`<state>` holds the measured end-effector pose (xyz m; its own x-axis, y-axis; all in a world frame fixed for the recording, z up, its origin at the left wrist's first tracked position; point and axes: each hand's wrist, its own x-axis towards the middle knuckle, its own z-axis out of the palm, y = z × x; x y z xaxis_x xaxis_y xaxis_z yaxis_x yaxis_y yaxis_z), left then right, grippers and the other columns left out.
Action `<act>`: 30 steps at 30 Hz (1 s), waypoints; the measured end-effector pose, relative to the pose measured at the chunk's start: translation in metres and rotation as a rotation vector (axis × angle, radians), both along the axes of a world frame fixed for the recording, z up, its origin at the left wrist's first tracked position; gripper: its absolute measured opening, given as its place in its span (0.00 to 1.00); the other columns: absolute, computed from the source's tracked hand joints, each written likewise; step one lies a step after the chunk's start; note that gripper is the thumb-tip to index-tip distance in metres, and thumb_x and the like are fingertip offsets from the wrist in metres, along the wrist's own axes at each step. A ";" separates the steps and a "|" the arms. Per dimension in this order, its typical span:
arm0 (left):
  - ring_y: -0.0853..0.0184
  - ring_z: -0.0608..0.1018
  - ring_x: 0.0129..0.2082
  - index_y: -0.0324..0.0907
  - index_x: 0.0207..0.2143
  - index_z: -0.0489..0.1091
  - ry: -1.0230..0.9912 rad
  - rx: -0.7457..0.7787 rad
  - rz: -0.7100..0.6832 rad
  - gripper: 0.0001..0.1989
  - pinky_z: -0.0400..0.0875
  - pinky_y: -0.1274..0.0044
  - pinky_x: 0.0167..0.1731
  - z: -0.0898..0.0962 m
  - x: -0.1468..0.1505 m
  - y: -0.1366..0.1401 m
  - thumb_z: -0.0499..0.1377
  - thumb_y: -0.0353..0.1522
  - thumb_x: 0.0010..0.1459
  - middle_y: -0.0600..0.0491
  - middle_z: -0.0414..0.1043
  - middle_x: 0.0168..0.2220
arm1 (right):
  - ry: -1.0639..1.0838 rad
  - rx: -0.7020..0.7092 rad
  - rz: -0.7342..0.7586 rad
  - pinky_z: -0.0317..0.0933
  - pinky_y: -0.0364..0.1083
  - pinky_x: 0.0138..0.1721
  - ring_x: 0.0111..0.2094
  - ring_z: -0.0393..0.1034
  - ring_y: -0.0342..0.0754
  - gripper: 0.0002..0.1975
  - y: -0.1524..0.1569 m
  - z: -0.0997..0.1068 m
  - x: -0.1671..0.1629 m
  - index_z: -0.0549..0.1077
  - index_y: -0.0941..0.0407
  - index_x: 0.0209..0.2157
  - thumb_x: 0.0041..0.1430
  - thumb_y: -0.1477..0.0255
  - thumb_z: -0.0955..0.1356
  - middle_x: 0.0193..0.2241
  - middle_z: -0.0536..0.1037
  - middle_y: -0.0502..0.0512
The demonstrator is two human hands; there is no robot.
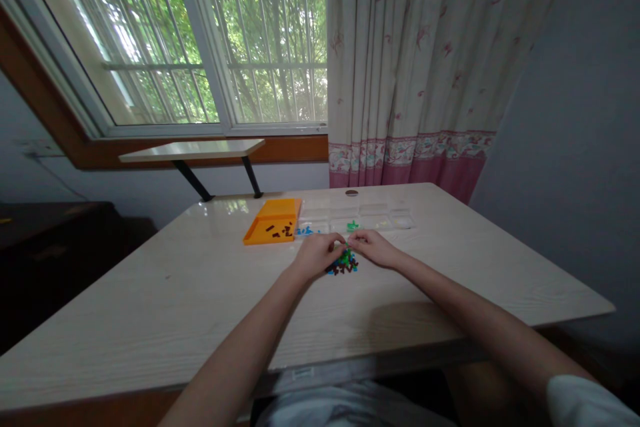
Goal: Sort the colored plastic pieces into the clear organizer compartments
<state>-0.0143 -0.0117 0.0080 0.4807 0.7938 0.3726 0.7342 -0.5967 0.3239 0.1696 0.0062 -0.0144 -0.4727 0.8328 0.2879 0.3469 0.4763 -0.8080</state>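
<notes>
A heap of small green, blue and dark brown plastic pieces (343,263) lies on the table in front of me. My left hand (318,255) is at the heap's left edge, fingers curled in and thumb toward the forefinger. On the other side, my right hand (375,249) has its fingertips pinched together just above the heap, close to the left fingertips. Anything in either pinch is too small to make out. Behind the hands, a clear compartment tray (327,225) has blue pieces (306,231) at its left, green pieces (353,226) near the middle and a few yellowish bits farther right.
An orange box (250,235) with its lid folded back stands left of the clear tray, with several dark brown pieces (280,231) inside. A small raised shelf (200,149) on black legs rises at the table's back left. The pale wooden table (200,307) meets a curtain (400,80) behind.
</notes>
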 end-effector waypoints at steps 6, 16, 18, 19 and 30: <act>0.72 0.68 0.20 0.42 0.37 0.71 -0.016 -0.006 -0.004 0.13 0.56 0.82 0.23 -0.001 0.000 0.001 0.51 0.37 0.55 0.56 0.68 0.19 | -0.031 0.075 -0.073 0.55 0.40 0.28 0.26 0.62 0.41 0.14 -0.002 0.000 0.001 0.71 0.60 0.29 0.56 0.64 0.61 0.24 0.70 0.50; 0.73 0.68 0.20 0.43 0.37 0.71 -0.047 -0.021 0.038 0.13 0.55 0.82 0.22 0.001 -0.001 0.001 0.51 0.37 0.55 0.56 0.67 0.19 | -0.114 0.324 -0.159 0.55 0.40 0.30 0.28 0.63 0.41 0.08 -0.008 0.009 0.003 0.73 0.58 0.32 0.51 0.69 0.67 0.26 0.72 0.51; 0.73 0.68 0.20 0.43 0.37 0.71 -0.048 -0.022 0.037 0.13 0.55 0.82 0.22 0.001 -0.001 0.001 0.52 0.37 0.55 0.56 0.67 0.19 | -0.110 0.350 -0.171 0.56 0.40 0.30 0.27 0.63 0.41 0.08 -0.008 0.009 0.003 0.73 0.57 0.31 0.51 0.68 0.67 0.26 0.71 0.51; 0.73 0.68 0.20 0.43 0.37 0.71 -0.049 -0.023 0.039 0.12 0.55 0.82 0.22 0.001 -0.001 0.001 0.52 0.37 0.55 0.57 0.67 0.19 | -0.112 0.359 -0.177 0.56 0.40 0.30 0.27 0.63 0.41 0.08 -0.008 0.009 0.003 0.73 0.57 0.31 0.51 0.68 0.67 0.26 0.71 0.51; 0.73 0.67 0.20 0.43 0.37 0.72 -0.075 -0.030 0.011 0.14 0.56 0.82 0.23 0.001 -0.001 0.001 0.52 0.38 0.55 0.57 0.67 0.19 | -0.096 0.368 -0.173 0.55 0.39 0.27 0.24 0.61 0.40 0.10 -0.007 0.007 0.003 0.74 0.58 0.30 0.52 0.66 0.66 0.25 0.71 0.51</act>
